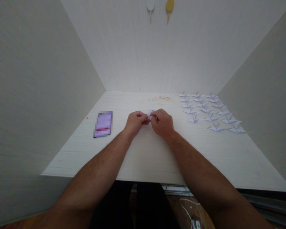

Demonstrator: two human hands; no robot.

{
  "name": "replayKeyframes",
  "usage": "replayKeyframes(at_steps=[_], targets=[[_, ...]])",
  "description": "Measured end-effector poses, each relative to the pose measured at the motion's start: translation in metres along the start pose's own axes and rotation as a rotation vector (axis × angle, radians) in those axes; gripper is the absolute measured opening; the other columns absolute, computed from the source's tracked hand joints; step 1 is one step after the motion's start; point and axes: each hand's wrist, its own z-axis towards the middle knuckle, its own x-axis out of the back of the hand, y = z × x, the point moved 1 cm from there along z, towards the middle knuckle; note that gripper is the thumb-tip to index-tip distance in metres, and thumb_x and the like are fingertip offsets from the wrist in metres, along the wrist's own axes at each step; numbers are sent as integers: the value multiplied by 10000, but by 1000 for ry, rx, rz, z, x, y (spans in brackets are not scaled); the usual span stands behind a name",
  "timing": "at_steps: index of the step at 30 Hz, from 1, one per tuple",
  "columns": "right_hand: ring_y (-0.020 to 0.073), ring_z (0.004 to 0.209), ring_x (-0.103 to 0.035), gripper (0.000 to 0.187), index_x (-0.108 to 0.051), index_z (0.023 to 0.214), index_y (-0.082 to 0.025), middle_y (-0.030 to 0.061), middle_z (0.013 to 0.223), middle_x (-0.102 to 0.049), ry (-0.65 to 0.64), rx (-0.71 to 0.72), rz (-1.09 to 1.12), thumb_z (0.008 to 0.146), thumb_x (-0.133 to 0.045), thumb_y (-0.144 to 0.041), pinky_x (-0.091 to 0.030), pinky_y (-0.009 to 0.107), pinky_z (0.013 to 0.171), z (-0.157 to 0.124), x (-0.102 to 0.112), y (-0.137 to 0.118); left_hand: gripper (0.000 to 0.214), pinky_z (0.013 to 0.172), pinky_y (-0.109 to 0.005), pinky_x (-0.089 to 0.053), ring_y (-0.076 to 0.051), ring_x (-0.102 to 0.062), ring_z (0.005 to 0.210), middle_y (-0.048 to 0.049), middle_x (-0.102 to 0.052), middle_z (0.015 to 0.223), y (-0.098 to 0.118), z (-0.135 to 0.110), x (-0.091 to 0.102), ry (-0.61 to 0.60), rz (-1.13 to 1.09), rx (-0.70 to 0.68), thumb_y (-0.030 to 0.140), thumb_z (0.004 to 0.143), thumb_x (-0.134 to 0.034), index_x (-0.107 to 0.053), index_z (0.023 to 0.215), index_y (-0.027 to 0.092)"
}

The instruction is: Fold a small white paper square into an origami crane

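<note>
Closely together, the left hand and right hand pinch a small white paper between their fingers, over the desk. Rows of paper cranes stand right of the hands; a pixelated purplish item lies left.

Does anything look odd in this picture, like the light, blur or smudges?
Head view: soft, rather dim light, no strong glare; head view: the purple rectangle at left is broken into coarse blocks; head view: the small white paper is too soft to show its creases clearly; head view: the paper birds look rather flattened.
</note>
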Motion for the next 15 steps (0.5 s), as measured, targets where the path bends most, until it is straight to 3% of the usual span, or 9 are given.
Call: replayKeyframes(at_steps=[5, 15], targets=[[171, 758, -554, 68, -594, 876, -204, 62, 901, -646, 35, -40, -28, 846, -540, -231, -436, 299, 712, 1, 1, -1, 250, 565, -268, -522, -137, -641, 562, -17, -640, 592, -1, 0, 0, -10, -19, 5, 238, 587, -795, -573, 642, 137], [164, 681, -545, 141, -561, 938, -210, 20, 818, -637, 130, -233, 26, 825, -557, -295, -409, 296, 653, 2, -1, 5, 253, 544, -256, -508, -145, -655, 571, -36, -665, 631, -1, -2, -1, -109, -21, 13, 257, 597, -803, -601, 682, 131]])
